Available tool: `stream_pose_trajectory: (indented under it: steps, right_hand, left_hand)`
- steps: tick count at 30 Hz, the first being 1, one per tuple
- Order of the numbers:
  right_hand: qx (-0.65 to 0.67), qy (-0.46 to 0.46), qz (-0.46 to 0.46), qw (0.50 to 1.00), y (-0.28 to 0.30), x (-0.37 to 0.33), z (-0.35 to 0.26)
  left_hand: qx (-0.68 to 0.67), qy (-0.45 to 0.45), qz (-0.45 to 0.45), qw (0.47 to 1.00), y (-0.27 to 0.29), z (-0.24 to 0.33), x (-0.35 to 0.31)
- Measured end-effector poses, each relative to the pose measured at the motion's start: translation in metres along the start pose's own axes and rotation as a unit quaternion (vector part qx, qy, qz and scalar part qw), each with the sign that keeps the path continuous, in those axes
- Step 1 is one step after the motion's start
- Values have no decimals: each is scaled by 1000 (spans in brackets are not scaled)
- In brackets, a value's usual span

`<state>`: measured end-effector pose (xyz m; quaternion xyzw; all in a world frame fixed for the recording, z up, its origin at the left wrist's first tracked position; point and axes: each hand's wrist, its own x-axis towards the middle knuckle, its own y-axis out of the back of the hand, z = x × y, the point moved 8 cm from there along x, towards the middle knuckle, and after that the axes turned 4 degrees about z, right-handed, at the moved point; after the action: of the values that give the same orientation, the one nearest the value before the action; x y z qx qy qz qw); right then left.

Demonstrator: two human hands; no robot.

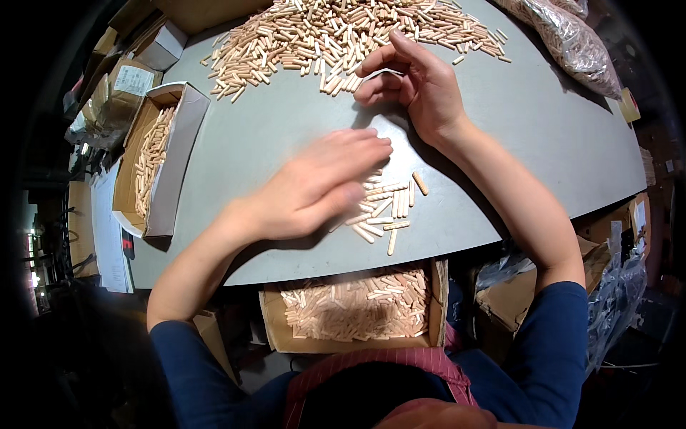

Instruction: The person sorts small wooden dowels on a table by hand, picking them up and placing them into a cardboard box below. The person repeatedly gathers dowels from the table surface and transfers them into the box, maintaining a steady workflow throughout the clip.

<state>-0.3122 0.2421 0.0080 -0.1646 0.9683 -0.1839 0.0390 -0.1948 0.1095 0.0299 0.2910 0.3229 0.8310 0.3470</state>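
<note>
- Left hand [314, 184]: blurred, fingers extended over loose dowels [401, 204]; cannot tell its grip.
- Right hand [423, 89]: loosely curled, fingers apart, near the pile [307, 46].
- Box [343, 346]: holds more dowels.

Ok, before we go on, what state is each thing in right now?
Left hand: palm down over the near pegs, blurred; contact unclear.
Right hand: open, fingers loosely curled, by the heap's near edge.
Heap: loose, spread out.
Near pegs: scattered, lying flat.
Left box: open, part filled.
Front box: open, pegs inside, partly blurred.
Bag: filled; closure unclear.
</note>
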Motion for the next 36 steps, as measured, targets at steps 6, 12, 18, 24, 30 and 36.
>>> stream_pose_trajectory:
  steps: [6, 12, 18, 24, 30, 36]
  right_hand:
    - [6, 3, 19, 1000, 9, 4, -4]
    - [2, 39, 55, 998, 41, 15, -16]
    - [-7, 64, 63, 996, 47, 18, -20]
    - [-11, 55, 61, 997, 52, 25, -15]
    - [-15, 81, 116, 990, 61, 29, -17]
    - [-39, 120, 146, 981, 65, 28, -20]
  left_hand:
    - [13, -104, -41, 994, -29, 24, 28]
    - [3, -167, -98, 981, -41, 49, 5]
    - [-82, -170, -126, 974, -52, 86, -45]
    - [-169, -92, -7, 981, -26, 77, -57]
    - [276, 62, 163, 945, 16, -27, 3]
    - [394, 8, 310, 865, 46, -69, 67]
